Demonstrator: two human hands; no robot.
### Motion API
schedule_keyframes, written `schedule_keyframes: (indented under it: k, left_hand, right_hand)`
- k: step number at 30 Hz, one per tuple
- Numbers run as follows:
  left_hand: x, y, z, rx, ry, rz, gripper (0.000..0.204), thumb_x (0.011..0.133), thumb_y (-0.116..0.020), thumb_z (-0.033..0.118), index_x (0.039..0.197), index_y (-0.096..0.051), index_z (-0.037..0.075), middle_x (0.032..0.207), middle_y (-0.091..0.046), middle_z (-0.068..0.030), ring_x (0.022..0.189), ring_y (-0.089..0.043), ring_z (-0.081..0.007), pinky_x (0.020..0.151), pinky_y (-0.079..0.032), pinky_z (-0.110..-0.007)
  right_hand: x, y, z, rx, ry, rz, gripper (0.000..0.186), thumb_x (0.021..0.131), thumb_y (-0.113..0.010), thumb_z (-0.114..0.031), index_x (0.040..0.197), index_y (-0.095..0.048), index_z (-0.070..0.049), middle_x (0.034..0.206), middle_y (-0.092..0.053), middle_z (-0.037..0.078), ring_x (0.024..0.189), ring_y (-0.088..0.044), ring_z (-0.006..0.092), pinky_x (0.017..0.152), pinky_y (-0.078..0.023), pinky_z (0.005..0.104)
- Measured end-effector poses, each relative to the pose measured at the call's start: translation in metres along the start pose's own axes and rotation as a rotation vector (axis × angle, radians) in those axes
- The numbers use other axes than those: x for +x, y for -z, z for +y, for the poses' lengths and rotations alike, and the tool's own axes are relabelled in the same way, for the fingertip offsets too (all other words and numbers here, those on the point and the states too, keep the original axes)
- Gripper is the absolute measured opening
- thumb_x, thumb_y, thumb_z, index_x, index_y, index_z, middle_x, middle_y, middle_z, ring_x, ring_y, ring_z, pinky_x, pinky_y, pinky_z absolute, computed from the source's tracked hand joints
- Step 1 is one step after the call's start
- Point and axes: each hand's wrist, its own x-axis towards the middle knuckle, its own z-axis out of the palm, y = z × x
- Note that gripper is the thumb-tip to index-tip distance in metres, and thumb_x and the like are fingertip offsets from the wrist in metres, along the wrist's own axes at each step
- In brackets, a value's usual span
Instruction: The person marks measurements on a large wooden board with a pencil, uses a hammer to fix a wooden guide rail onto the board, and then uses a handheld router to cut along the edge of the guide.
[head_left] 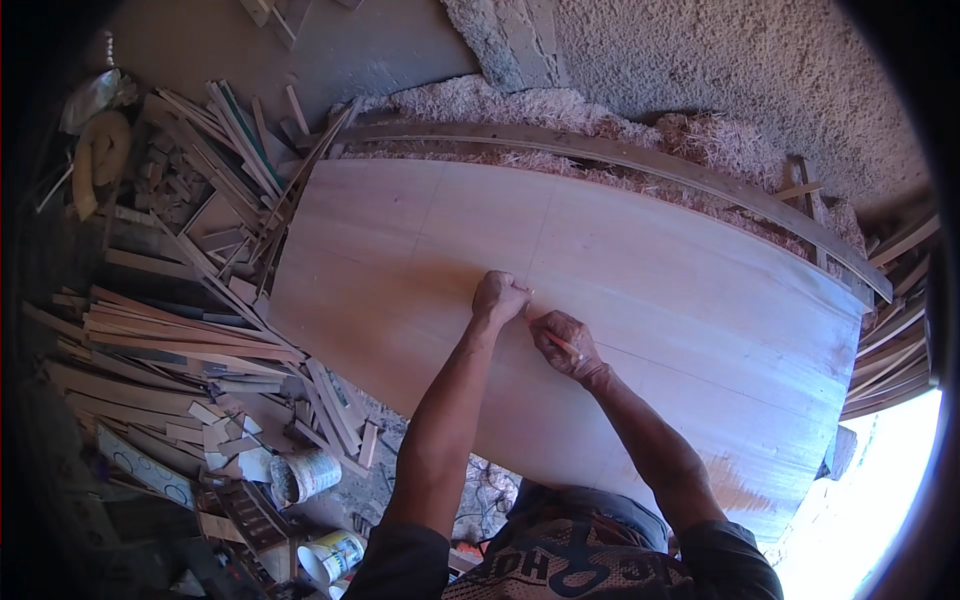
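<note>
A broad, pale wooden panel (680,300) lies in front of me, crossed by several thin straight lines. My right hand (568,343) is closed round a reddish pencil (560,344), whose back end sticks out above the knuckles. The pencil's tip points toward the panel near my other hand, and I cannot see whether it touches. Just to the left, my left hand (500,296) is curled into a fist over the panel. Something small and pale shows at its fingertips, too small to name. A small gap separates the two hands.
Wood offcuts and strips (190,330) are heaped along the left. A white bucket (305,474) and a tipped paint can (332,555) stand at the lower left. Behind the panel run a long wooden beam (600,150) and piled shavings (720,145) against a rough wall (720,60).
</note>
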Motion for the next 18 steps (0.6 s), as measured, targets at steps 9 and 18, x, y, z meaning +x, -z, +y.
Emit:
schedule_keyframes:
  k: [9, 18]
  left_hand:
    - [-0.002, 0.001, 0.003, -0.002, 0.025, -0.016, 0.015, 0.074, -0.076, 0.022, 0.076, -0.075, 0.007, 0.076, -0.074, -0.0139, 0.074, -0.072, -0.0270, 0.070, -0.056, -0.038]
    - [-0.003, 0.001, 0.002, -0.025, 0.027, -0.013, 0.015, 0.074, -0.078, 0.022, 0.077, -0.076, 0.007, 0.078, -0.074, -0.0130, 0.075, -0.073, -0.0266, 0.071, -0.056, -0.037]
  right_hand:
    - [0.005, -0.004, 0.002, -0.097, -0.005, -0.021, 0.012, 0.090, -0.067, -0.013, 0.102, -0.064, -0.010, 0.088, -0.067, 0.011, 0.082, -0.068, 0.0328, 0.073, -0.055, 0.0412]
    - [0.006, -0.004, 0.001, -0.108, -0.044, -0.050, 0.014, 0.091, -0.066, -0.014, 0.103, -0.062, -0.010, 0.092, -0.068, 0.011, 0.084, -0.068, 0.0338, 0.073, -0.055, 0.0427]
